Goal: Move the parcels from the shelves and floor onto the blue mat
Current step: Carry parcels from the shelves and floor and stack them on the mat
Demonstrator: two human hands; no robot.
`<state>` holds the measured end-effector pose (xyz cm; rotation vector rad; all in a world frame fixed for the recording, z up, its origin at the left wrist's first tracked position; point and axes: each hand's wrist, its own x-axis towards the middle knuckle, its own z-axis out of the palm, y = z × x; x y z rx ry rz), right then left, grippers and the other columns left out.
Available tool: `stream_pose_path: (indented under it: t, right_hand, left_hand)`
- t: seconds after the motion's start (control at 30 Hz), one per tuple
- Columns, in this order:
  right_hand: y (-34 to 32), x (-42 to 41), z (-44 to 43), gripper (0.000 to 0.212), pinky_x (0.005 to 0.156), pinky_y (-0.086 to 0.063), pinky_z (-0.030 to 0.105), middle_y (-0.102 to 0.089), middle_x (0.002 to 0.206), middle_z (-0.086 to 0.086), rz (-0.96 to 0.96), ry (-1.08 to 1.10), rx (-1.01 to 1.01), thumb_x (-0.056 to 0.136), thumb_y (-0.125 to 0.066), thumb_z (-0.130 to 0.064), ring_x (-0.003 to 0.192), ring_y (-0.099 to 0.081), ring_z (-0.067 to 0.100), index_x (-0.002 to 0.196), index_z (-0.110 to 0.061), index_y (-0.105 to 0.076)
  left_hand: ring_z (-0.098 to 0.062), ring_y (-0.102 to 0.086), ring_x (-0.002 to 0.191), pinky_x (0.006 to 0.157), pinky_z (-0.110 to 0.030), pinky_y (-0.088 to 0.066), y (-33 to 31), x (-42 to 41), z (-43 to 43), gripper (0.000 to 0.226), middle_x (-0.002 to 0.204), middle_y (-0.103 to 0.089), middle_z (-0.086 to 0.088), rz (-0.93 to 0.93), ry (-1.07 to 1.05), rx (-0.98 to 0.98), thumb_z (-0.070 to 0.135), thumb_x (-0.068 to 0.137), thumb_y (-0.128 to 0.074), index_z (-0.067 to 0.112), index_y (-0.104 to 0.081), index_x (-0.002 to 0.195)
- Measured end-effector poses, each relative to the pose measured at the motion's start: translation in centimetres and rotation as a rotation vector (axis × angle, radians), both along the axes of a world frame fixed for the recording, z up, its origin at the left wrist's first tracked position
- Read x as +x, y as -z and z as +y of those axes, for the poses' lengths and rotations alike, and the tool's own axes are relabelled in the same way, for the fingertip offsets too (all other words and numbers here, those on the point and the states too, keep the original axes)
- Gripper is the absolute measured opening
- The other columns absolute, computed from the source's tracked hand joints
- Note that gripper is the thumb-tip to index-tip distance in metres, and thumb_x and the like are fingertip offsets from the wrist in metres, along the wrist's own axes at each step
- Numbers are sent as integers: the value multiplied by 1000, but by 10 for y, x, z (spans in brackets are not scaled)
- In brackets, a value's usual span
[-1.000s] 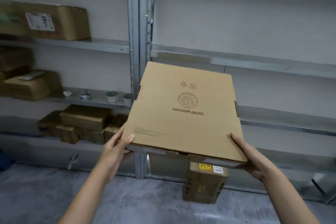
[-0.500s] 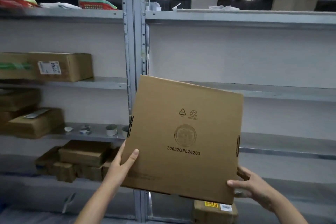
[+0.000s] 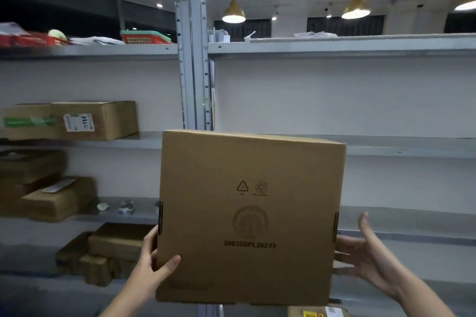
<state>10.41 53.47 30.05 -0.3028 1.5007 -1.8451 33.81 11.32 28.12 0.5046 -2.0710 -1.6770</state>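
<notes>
A flat cardboard parcel [image 3: 251,216] printed "30032GPL26203" stood upright before the metal shelves [image 3: 360,45]. The left hand [image 3: 152,262] gripped its lower left edge; the right hand [image 3: 365,255] lay open-fingered beside the right edge, contact unclear. Right-hand shelves offered open room.

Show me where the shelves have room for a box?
Right of the upright post, the middle shelf and the one below it look bare. Left of the post is crowded: a labelled box, stacked boxes and more boxes lower down. The top shelf holds baskets and papers.
</notes>
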Motion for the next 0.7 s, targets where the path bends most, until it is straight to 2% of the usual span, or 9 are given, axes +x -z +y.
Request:
stream_pose_path:
  t: [0.07, 0.17, 0.23, 0.27, 0.33, 0.43, 0.5, 0.6, 0.7]
  right_hand:
    - [-15, -3, -10, 115, 95, -52, 54, -65, 128, 13, 66, -1, 75, 61, -26, -99, 117, -63, 31, 126, -13, -66]
    - [-41, -12, -31, 106, 87, -56, 53, -68, 123, 9, 197, -31, 233, 58, -25, -101, 111, -67, 31, 126, -26, -56]
    - [-54, -12, -40, 99, 89, -53, 57, -65, 128, 9, 196, -31, 247, 60, -24, -101, 114, -64, 34, 126, -33, -53]
    - [-57, -13, -40, 101, 92, -51, 60, -64, 129, 10, 182, -24, 226, 61, -26, -100, 115, -64, 35, 126, -28, -56]
    - [-62, -15, -38, 104, 98, -47, 61, -64, 129, 11, 199, -40, 164, 64, -31, -98, 116, -63, 35, 128, -21, -60]
    - [-69, -12, -34, 90, 100, -46, 59, -61, 134, 6, 231, -63, 87, 68, -39, -94, 123, -59, 31, 128, -32, -63]
    - [-72, -10, -33, 80, 97, -48, 59, -59, 136, 1, 251, -56, 66, 64, -50, -92, 124, -58, 29, 125, -41, -61]
    - [-69, -11, -25, 81, 101, -46, 58, -53, 141, -6, 312, -63, 18, 60, -64, -85, 130, -53, 23, 132, -51, -49]
    - [-59, -10, -10, 61, 106, -42, 55, -52, 144, -6, 361, -172, -23, 82, -59, -67, 133, -49, 20, 139, -46, -46]
  left_hand:
    - [-2, -51, 104, 78, -19, -44, -2, 0, -5, 73, 119, -48, 21, -8, -9, -1, 42, 67, -78, 80, -26, 102]
    - [-7, -54, 106, 77, -23, -49, -13, -5, -5, 80, 119, -53, 13, -15, -5, -10, 40, 61, -85, 80, -27, 100]
    - [-17, -57, 111, 81, -33, -53, -24, -14, -8, 80, 124, -54, 5, -27, 9, 21, 50, 58, -87, 78, -28, 105]
    - [-24, -56, 115, 85, -44, -54, -31, -18, -9, 77, 129, -52, 1, -40, 29, 59, 62, 56, -83, 75, -29, 109]
    - [-35, -49, 127, 97, -61, -46, -42, -26, -12, 72, 145, -44, -6, -45, 89, 179, 87, 55, -63, 64, -36, 117]
    - [-38, -39, 136, 104, -61, -38, -55, -35, -19, 89, 154, -36, -9, -69, 166, 346, 98, 60, -35, 48, -40, 134]
    - [-37, -42, 134, 96, -60, -46, -59, -34, -18, 82, 151, -39, -8, -68, 208, 400, 92, 69, -40, 50, -36, 139]
    - [-37, -57, 122, 90, -60, -51, -54, -36, -23, 60, 138, -54, -9, -3, 277, 547, 70, 78, -64, 44, -53, 130]
    - [-38, -63, 113, 90, -54, -53, -50, -38, -23, 53, 127, -62, -13, 28, 293, 682, 51, 80, -73, 28, -59, 125]
